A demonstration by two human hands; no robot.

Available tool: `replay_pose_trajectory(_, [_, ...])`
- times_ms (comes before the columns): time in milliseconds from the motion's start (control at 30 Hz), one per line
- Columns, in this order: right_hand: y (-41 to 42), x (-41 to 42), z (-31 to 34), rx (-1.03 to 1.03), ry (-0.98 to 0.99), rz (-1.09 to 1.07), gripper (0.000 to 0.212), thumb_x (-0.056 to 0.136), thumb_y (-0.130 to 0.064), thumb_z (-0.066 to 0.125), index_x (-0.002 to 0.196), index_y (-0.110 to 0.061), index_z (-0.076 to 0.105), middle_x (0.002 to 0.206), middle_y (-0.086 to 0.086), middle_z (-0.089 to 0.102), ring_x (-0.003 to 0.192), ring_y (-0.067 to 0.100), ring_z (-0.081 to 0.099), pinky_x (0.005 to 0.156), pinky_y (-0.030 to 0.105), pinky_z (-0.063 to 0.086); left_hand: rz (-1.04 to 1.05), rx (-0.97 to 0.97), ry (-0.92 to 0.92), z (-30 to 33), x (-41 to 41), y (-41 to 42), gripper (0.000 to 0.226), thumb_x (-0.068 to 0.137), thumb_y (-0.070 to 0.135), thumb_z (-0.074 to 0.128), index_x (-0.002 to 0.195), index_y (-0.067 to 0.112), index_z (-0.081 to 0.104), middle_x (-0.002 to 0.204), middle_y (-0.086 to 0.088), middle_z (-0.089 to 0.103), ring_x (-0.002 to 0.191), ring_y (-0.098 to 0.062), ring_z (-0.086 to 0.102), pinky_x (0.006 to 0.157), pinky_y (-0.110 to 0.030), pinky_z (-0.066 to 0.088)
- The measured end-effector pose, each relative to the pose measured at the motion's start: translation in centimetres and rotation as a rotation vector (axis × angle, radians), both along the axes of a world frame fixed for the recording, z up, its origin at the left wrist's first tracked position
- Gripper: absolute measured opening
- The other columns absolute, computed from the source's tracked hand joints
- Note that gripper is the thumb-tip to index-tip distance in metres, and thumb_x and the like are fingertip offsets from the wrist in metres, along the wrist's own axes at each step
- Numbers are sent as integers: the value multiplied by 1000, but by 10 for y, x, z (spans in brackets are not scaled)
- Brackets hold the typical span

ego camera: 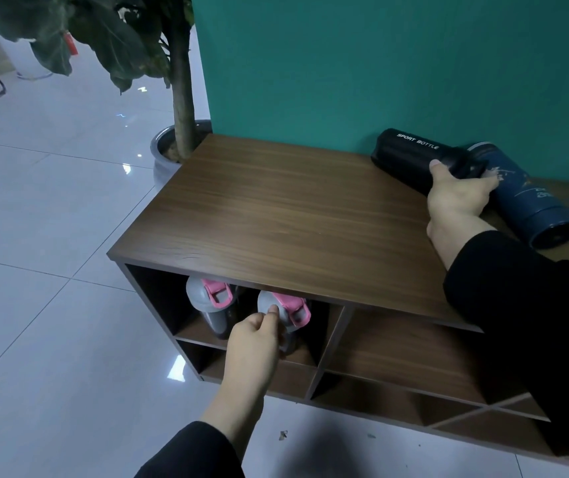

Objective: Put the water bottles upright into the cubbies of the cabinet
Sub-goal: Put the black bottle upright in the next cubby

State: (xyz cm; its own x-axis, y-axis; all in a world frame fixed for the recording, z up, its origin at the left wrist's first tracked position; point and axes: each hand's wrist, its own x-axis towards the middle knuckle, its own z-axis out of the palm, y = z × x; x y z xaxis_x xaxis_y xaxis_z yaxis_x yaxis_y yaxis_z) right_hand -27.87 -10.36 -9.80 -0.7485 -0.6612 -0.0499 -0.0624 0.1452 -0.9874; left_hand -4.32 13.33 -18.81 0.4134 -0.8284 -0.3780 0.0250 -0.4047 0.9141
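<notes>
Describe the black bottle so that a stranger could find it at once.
On the brown cabinet top, look at the far right corner by the teal wall. The black bottle lies there under the right hand; unlike the blue bottle beside it, it reads "SPORT BOTTLE".

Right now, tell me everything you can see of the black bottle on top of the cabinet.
The black bottle is a matte, dark cylinder that looks like plastic or coated metal, with white lettering reading SPORT BOTTLE along its side. It lies on its side on the cabinet top, at the back near the teal wall, not upright. The right hand grips its cap end, thumb over the body. That end meets the top of a blue bottle, also lying down.
</notes>
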Motion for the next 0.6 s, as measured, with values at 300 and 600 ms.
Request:
replay_pose_trajectory(300, [83,12,26,-342,173,172,93,64,-53,75,144,-19,41,139,-4,53,127,8,52,113,32,38,-16,-219,-372,7,4,14,46,98,37,49,65,4,53,57,-10,55,55,-12,48,56,-32,37])
replay_pose_trajectory(600, [333,-11,18,-234,808,726,98,59,-36,79,148,-22,40,139,-6,47,135,-1,39,109,8,27,-363,-1047,-866,33,-44,88,74,81,50,72,139,13,47,136,-12,57,129,-25,52,100,-43,42])
